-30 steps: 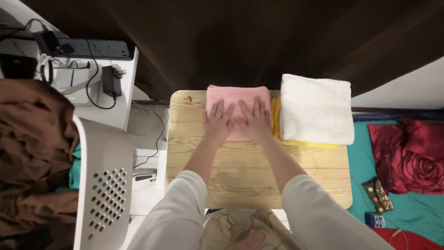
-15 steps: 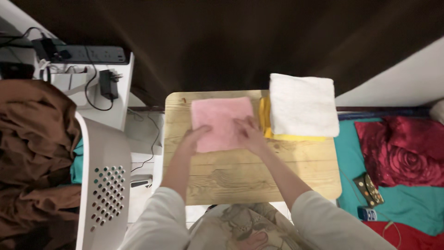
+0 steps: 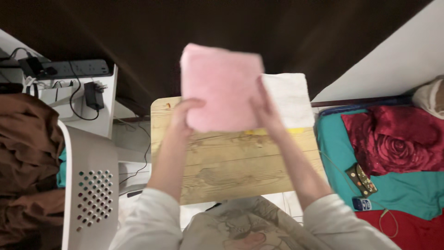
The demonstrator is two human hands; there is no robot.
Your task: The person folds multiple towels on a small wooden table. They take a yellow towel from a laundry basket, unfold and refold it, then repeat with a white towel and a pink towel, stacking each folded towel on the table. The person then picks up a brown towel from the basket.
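Note:
A folded pink towel (image 3: 221, 86) is lifted off the small wooden table (image 3: 231, 162), held flat between both hands. My left hand (image 3: 181, 115) grips its near left corner, thumb on top. My right hand (image 3: 264, 107) grips its right edge. Behind and to the right of it, a folded white towel (image 3: 289, 97) lies on a folded yellow cloth (image 3: 273, 131) at the table's far right; the pink towel hides part of both.
A white perforated chair back (image 3: 90, 190) stands at the left, with brown cloth (image 3: 25, 157) beyond it. A white shelf (image 3: 69, 88) holds a power strip and cables. A bed with teal sheet (image 3: 393, 194) and red rose pillow (image 3: 397, 143) lies to the right.
Both hands went from pressing the pink towel flat on the table to gripping its edges and lifting it up and rightward, toward the white towel stack.

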